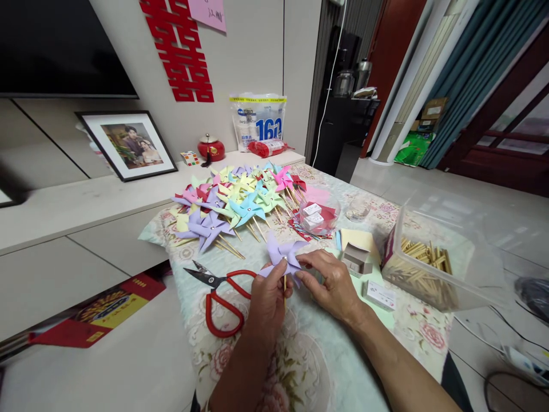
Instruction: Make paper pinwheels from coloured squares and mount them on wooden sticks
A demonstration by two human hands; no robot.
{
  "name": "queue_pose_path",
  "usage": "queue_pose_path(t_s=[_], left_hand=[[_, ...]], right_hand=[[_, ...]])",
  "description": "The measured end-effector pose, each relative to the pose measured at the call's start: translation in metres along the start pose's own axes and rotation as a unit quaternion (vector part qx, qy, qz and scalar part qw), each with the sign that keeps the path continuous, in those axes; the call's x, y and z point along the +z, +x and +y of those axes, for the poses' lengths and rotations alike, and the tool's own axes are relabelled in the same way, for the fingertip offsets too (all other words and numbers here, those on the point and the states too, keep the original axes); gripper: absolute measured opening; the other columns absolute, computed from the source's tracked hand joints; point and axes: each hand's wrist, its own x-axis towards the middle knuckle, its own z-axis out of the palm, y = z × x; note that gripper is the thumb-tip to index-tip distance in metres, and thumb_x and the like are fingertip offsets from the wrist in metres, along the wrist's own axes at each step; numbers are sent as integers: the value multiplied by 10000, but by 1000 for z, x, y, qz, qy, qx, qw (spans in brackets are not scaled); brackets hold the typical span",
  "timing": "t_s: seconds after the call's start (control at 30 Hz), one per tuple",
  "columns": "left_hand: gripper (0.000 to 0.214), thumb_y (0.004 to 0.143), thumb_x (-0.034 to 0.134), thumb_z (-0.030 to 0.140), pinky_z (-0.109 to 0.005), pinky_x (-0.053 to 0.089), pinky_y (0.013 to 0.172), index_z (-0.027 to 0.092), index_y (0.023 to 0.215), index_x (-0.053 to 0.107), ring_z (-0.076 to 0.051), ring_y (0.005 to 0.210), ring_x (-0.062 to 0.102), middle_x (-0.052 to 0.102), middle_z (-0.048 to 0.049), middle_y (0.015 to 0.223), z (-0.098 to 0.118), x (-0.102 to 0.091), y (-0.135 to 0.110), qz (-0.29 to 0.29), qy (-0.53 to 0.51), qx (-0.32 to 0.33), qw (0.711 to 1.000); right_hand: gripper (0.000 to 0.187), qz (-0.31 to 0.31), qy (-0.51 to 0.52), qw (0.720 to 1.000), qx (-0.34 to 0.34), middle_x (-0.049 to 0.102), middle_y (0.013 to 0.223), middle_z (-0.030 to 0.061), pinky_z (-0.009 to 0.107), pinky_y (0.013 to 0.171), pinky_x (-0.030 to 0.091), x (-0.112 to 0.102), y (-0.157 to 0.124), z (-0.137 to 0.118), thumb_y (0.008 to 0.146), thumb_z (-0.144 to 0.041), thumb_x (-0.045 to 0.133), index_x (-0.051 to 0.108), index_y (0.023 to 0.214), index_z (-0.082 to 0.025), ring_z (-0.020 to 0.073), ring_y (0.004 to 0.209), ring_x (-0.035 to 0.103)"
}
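Note:
A lavender paper pinwheel (278, 250) on a thin wooden stick is held over the front of the table. My left hand (268, 292) is closed round its stick, the thumb pressed at the pinwheel's centre. My right hand (328, 283) has its thumb and fingers pinched at the right-hand blade. Left of my hands lie open scissors (223, 283) with red handles, blades pointing to the back left. Behind them is a heap of finished-looking pinwheels (249, 209) in purple, blue, green, yellow, pink and red, their sticks pointing towards me.
At right stands a clear plastic bin (422, 252) of short wooden sticks. Nearer are an opened small box (357, 258), a white box (380, 294) and pale paper sheets. A clear round dish (319, 217) holds small boxes. Behind runs a white cabinet (86, 212) with a framed photo (128, 143).

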Motion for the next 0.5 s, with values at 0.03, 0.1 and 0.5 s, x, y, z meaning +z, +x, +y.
queue_pose_path(t_s=[0.03,0.1,0.5], left_hand=[[304,639,800,341,-224,272,448,187,791,587,-85,494,454,529,69,617,0,0,0,-1,-1,-1,1000],[305,634,806,337,-225,277,448,187,791,591,-84,492,456,534,68,619,0,0,0,2,-5,-6,1000],[372,637,818,374,-262,489,638,186,890,620,-130,673,617,645,18,753,6,1,4,-6,-74,12,997]], right_hand=[[168,-3,2,1000,0,705,921,84,380,783,491,0,0,0,931,-258,614,656,1085,-207,240,885,645],[181,-3,11,1000,3,704,927,82,372,784,492,-1,0,0,936,-269,609,652,1101,-210,235,879,646],[238,-136,120,970,162,513,595,-45,229,532,326,8,0,-15,903,-282,609,567,684,-201,121,565,460]])
